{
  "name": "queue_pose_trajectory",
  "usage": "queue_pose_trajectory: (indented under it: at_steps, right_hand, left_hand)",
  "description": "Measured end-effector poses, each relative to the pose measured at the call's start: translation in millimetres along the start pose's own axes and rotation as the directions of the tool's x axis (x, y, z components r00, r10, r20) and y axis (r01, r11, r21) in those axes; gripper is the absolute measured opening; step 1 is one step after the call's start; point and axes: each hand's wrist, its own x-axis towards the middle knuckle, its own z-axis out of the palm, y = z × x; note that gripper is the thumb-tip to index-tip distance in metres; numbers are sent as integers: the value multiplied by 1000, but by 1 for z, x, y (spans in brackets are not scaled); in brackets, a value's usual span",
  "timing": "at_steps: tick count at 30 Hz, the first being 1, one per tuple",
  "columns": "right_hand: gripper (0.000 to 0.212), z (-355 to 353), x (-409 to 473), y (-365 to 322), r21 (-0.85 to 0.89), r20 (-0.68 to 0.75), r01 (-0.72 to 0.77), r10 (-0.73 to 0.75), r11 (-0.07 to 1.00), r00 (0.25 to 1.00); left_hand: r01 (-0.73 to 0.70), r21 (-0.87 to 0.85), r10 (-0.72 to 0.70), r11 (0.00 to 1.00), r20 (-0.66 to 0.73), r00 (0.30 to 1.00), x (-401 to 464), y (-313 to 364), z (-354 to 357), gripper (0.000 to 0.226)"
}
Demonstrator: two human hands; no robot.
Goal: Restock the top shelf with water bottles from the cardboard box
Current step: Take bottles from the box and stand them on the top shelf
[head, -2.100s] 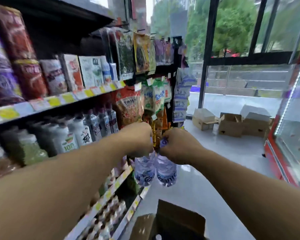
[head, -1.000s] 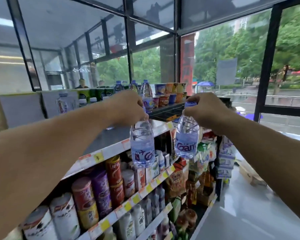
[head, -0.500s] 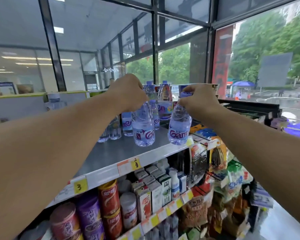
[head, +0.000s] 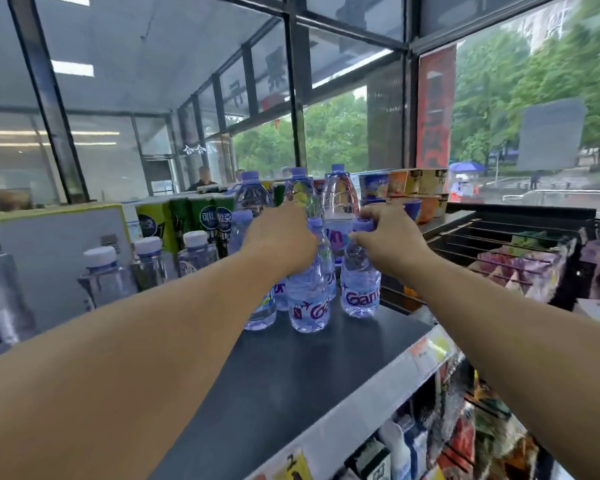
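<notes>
Head view, left hand: the left hand (head: 280,242) is curled over the neck of the left water bottle (head: 307,299), gripping it near the cap; the fingers are mostly hidden behind the back of the hand.
Head view, right hand: the right hand (head: 390,242) pinches the purple cap and neck of the right water bottle (head: 360,289) with thumb and fingers.
Left water bottle, axis: upright, long axis vertical, cap at 12 o'clock, base on or just above the top shelf (head: 291,386); contact with the shelf cannot be told.
Right water bottle, axis: upright as well, cap up, purple label facing the camera, base low at the shelf surface.
Position of the pair: side by side, just apart, the right bottle at 3 o'clock of the left one, both toward the back of the dark shelf.
Neighbours: more purple-capped bottles (head: 338,202) stand at 12 o'clock right behind the pair, one more at 9 o'clock beside the left bottle.
Further left: white-capped bottles (head: 103,278) stand in a row at 9 o'clock, well apart from the held pair.
Behind: green cartons (head: 187,220) at 11 o'clock, noodle cups (head: 409,187) at 1 o'clock.
Shelf edge: yellow price tags (head: 291,465) at 6 o'clock.
</notes>
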Motion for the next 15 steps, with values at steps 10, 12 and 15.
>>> queue_pose_trajectory:
  at_steps: [10,12,15]
  right_hand:
    - [46,31,23,5,23,13,7,-7,1000,1000]
    - [47,35,24,7,50,22,17,-18,999,1000]
    - [49,38,25,9,74,34,20,-22,997,999]
  left_hand:
    - [29,-27,-29,999,5,1000,31,-15,29,18]
    - [27,-28,-28,999,-9,1000,33,-16,31,21]
    - [9,-2,-9,1000,-18,1000,32,-16,33,30]
